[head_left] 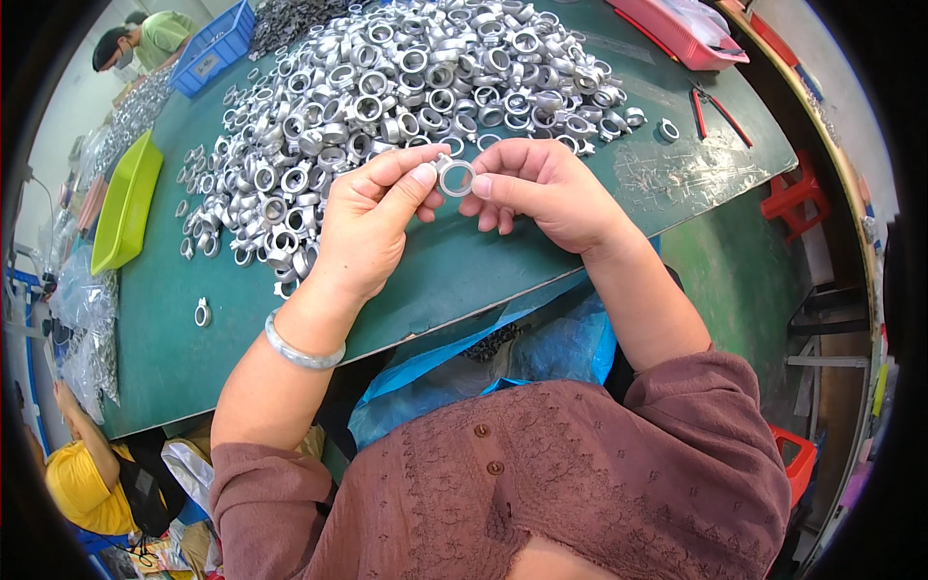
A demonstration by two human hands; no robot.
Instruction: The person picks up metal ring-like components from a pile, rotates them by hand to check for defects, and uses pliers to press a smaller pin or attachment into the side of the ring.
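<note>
Between my two hands, over the near part of the green table point(541, 259), is one silver metal ring point(457, 178) with a small lug. My left hand point(372, 208) pinches the lug side between thumb and forefinger. On the opposite side, the thumb and fingers of my right hand point(551, 193) close on the ring's edge. Just beyond both hands spreads a large heap of similar metal rings point(406, 87). A lone ring point(202, 312) lies apart at the left, and another ring point(668, 130) lies right of the heap.
Red-handled pliers point(717, 111) lie at the right, below a pink tray point(686, 34). A yellow-green tray point(129, 203) and a blue crate point(215, 46) line the left side. A blue bag point(570, 343) hangs at the table's front edge. Two other people are at the left.
</note>
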